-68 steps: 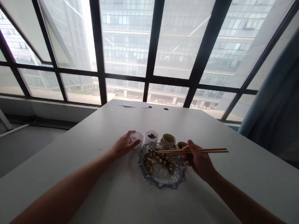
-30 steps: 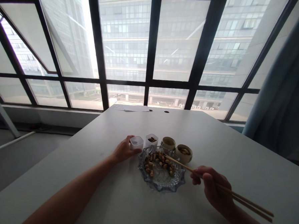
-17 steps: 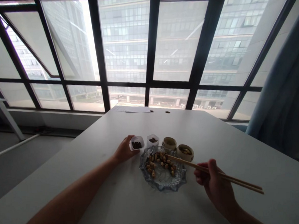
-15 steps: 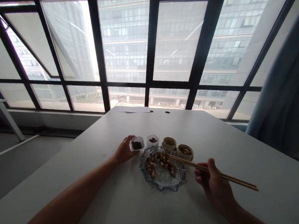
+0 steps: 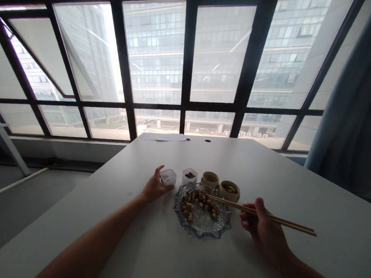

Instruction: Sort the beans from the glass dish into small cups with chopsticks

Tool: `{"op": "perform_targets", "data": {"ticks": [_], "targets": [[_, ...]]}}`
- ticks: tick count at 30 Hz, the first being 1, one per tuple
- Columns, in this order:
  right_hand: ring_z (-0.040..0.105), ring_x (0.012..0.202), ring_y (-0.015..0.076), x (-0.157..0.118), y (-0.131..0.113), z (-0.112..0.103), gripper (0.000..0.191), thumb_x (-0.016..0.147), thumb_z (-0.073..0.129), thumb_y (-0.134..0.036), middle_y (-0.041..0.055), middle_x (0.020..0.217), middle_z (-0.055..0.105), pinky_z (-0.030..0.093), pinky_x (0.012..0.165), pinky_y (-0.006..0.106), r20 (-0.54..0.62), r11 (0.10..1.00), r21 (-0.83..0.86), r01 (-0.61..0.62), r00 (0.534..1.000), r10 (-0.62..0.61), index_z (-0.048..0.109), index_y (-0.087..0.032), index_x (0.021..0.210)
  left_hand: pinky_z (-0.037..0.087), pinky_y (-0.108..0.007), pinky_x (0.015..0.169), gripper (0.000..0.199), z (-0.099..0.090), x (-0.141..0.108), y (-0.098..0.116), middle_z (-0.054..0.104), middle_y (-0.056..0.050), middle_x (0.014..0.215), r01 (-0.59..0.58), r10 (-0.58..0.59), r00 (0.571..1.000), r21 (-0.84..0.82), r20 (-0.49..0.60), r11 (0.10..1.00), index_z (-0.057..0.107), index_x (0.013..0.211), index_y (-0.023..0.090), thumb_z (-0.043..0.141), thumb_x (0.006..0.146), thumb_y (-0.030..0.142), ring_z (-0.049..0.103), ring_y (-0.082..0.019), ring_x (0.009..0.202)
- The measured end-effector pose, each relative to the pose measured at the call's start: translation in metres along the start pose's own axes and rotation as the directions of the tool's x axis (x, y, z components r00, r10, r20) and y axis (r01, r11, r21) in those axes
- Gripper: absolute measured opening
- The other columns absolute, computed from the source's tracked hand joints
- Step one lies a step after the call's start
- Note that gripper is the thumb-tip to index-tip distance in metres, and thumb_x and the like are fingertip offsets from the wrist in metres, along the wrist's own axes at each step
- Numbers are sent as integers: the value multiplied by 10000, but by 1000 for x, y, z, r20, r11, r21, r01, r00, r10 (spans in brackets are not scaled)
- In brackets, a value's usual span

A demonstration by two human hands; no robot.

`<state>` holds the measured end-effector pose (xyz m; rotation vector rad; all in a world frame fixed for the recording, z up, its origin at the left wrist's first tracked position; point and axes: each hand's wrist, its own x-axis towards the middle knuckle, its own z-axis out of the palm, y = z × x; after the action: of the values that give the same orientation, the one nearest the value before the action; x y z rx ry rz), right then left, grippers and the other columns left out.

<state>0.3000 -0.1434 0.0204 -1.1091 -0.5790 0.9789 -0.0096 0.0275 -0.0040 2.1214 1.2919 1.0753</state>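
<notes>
My left hand [image 5: 156, 186] is beside a small white plastic cup [image 5: 168, 178], thumb and fingers spread around its left side; only the cup's pale inside and a small dark bit show. My right hand [image 5: 264, 226] grips a pair of wooden chopsticks [image 5: 283, 221], their tips among the nuts [image 5: 202, 198] in a scalloped glass dish [image 5: 205, 231]. Behind the dish stand a second white cup [image 5: 190, 176] with dark pieces and a round tan cup [image 5: 210, 179]. Another tan cup [image 5: 229, 191], at the dish's right, holds several light pieces.
Everything stands on a white table [image 5: 154, 248]. Sheets of paper [image 5: 163, 137] lie at its far edge, near two round holes. Large windows are behind it, a blue curtain [image 5: 336, 106] hangs at the right, and another table [image 5: 5, 136] is at the far left.
The left white cup has tilted upright and its dark contents are no longer visible. My left fingers have loosened around it. My right hand and the chopsticks have shifted slightly left.
</notes>
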Motion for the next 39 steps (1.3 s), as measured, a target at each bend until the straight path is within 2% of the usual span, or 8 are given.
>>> {"op": "perform_targets", "data": {"ticks": [8, 15, 21, 26, 29, 33, 36, 39], "targets": [[534, 415, 121, 1, 4, 1, 594, 586, 765, -719, 34, 503, 634, 438, 385, 223, 11, 1000, -11, 11, 1000, -11, 636, -148, 687, 380, -517, 1044, 710, -6, 5, 40, 566, -166, 1337, -177, 212, 965, 218, -152, 960, 463, 1313, 192, 670, 767, 595, 519, -333, 1236], [532, 405, 119, 1, 1, 2, 621, 515, 790, -731, 35, 494, 635, 432, 382, 221, 8, 1000, -13, 16, 1000, -16, 644, -147, 667, 318, -555, 1050, 800, 11, 34, 93, 631, -169, 1269, -182, 142, 979, 312, 145, 932, 486, 1326, 195, 694, 700, 648, 534, -388, 1211], [531, 404, 113, 1, 3, 1, 622, 519, 785, -737, 30, 486, 633, 428, 388, 212, 20, 1000, -13, 14, 1000, -13, 645, -148, 663, 274, -566, 1063, 795, 31, 53, 102, 696, -182, 1125, -101, 7, 970, 378, 242, 920, 444, 1348, 143, 718, 706, 523, 610, -380, 1117], [537, 386, 122, 5, 0, 2, 605, 577, 756, -739, 34, 484, 632, 424, 382, 228, 40, 993, -23, 119, 992, -118, 647, -150, 662, 386, -468, 1007, 752, 30, 53, 95, 693, -139, 1125, -241, 205, 969, 330, 140, 913, 449, 1327, 173, 767, 666, 334, 631, -333, 1070], [547, 382, 133, 8, -12, 9, 567, 664, 709, -726, 34, 502, 642, 428, 384, 248, 93, 942, -67, 327, 943, -321, 656, -162, 686, 376, -462, 1032, 720, 24, 48, 91, 659, -132, 1204, -377, 364, 925, 341, 104, 861, 454, 1327, 192, 759, 678, 253, 597, -319, 1107], [561, 407, 133, 15, -28, 29, 482, 787, 653, -657, 22, 535, 648, 451, 414, 261, 228, 812, -106, 574, 809, -542, 660, -180, 716, 374, -473, 1033, 717, 19, 42, 90, 647, -125, 1230, -449, 434, 893, 331, 120, 830, 437, 1341, 200, 755, 700, 247, 590, -313, 1108], [562, 406, 136, 27, -27, 49, 497, 835, 590, -659, 27, 535, 651, 460, 408, 262, 291, 756, -138, 640, 756, -587, 649, -180, 713, 377, -477, 1026, 723, 21, 40, 92, 652, -113, 1221, -458, 443, 888, 337, 125, 823, 428, 1343, 212, 759, 702, 258, 591, -310, 1115], [580, 430, 147, 44, -20, 66, 491, 844, 575, -659, 31, 551, 659, 481, 420, 268, 353, 752, -174, 635, 753, -554, 641, -185, 734, 383, -469, 1021, 751, 25, 39, 92, 668, -108, 1197, -459, 446, 887, 339, 120, 821, 420, 1346, 207, 775, 689, 279, 602, -305, 1105]]}}
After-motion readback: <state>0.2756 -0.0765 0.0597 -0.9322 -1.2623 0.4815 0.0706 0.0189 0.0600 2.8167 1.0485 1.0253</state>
